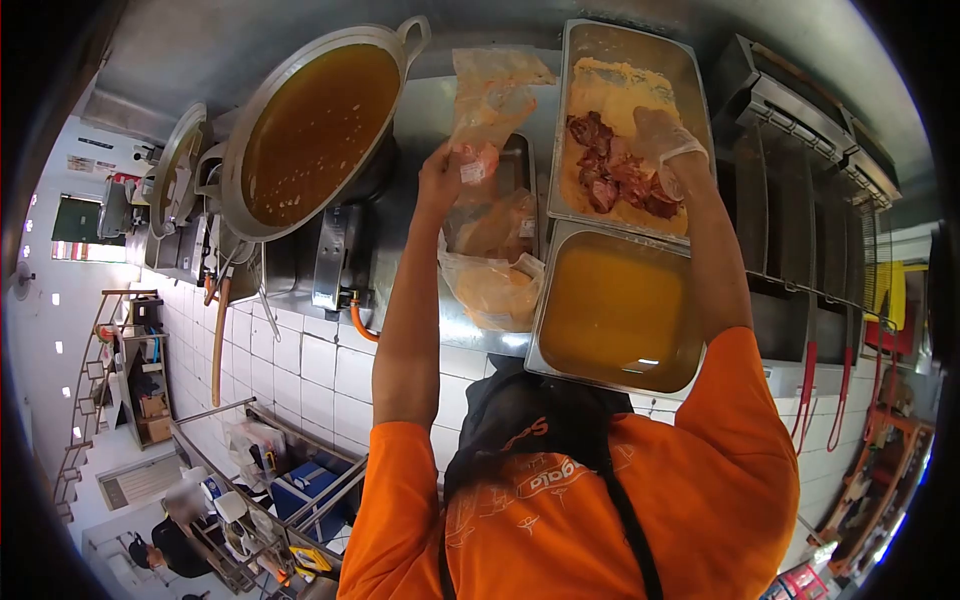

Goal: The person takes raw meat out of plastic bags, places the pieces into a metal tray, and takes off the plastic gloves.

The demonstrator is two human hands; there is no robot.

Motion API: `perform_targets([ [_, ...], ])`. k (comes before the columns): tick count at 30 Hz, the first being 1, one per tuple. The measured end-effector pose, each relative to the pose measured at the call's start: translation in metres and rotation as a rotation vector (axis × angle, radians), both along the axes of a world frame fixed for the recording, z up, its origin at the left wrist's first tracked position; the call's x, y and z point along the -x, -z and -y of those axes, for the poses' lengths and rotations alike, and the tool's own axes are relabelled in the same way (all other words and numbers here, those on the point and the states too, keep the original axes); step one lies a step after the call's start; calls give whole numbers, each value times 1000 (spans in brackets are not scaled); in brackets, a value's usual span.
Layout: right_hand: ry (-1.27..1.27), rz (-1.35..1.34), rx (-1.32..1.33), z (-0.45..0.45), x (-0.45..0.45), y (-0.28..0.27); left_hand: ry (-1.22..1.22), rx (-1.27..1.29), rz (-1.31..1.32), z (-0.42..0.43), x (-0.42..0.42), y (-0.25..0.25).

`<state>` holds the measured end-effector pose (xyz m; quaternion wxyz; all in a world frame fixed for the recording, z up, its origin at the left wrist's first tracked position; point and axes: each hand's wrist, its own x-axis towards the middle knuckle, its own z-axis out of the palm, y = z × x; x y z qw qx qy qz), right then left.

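Note:
My left hand [441, 178] is closed on a clear plastic bag [492, 110] smeared with orange residue, with a pinkish patch and a white label by my fingers. A loose, cloudy plastic glove covers my right hand [668, 148], which is in a metal tray [700, 75] beside dark red pieces of raw meat [610, 165]. The glove hides how the fingers are bent. Pale yellow-orange flour [635, 82] lies under and around the meat. Below my left hand, more plastic bags [495, 290] with orange-tinted contents lie by a dark metal tray [515, 150].
A metal pan of yellow-orange liquid [615, 310] stands nearest my body. To the left, a large pot of brown liquid [320, 130] sits near a burner [338, 255]. Fryer baskets with red handles [808, 385] are at right. Another person [180, 540] is far off, lower left.

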<state>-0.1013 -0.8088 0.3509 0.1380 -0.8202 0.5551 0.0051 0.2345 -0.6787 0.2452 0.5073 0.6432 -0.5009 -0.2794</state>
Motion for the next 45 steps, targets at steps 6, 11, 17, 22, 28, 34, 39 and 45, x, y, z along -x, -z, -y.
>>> perform_targets([
  [6, -739, 348, 681, -14, -40, -35, 64, -67, 77, 4, -4, -5],
  [11, -552, 334, -131, -3, -131, -28, 130, -79, 239, 6, -1, -19],
  [17, -351, 506, -808, 30, -168, 58, 55, -201, 385, 15, 12, -57],
  [22, -205, 621, -1109, 17, -174, 111, 176, -157, 663, 37, -5, -57],
  [28, -275, 627, -1019, 2, -163, 107, 329, -344, 859, 48, 8, -93],
  [34, -329, 585, -871, 7, -148, 93, 392, -226, 978, 51, 19, -101],
  [39, -351, 560, -779, 6, -146, 95, 515, -372, 999, 54, 39, -117],
  [45, -355, 537, -750, 1, -137, 101, 530, -516, 1043, 60, 48, -114],
])
